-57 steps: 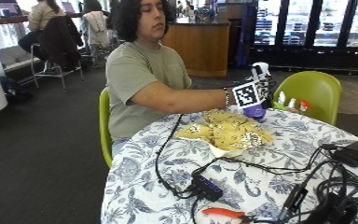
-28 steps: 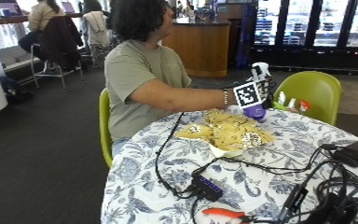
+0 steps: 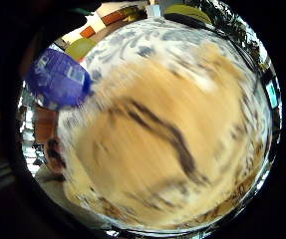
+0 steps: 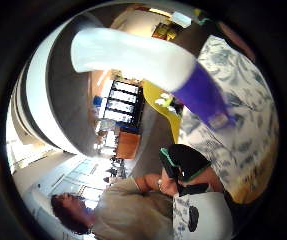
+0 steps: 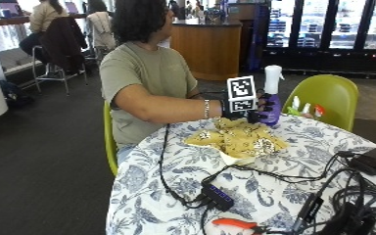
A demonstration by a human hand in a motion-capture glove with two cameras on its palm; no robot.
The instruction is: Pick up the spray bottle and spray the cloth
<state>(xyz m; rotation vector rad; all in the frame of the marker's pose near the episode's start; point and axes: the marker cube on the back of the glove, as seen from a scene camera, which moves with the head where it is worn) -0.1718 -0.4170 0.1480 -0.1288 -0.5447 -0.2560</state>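
While the person sits at the round tabletop [image 5: 175, 196] with its blue floral cover, the yellow patterned cloth [image 5: 240, 139] lies crumpled on it, just in front of the raised hand. Above the cloth's far edge, the gloved right hand [image 5: 260, 110] has its grip curled around the purple body of the spray bottle [image 5: 270, 93], which it holds upright with the white head on top. On the bottle's purple body there is a label, seen from the little finger side, but its writing cannot be read. Orange-handled pliers [image 5: 237, 225] lie near the tabletop's front edge.
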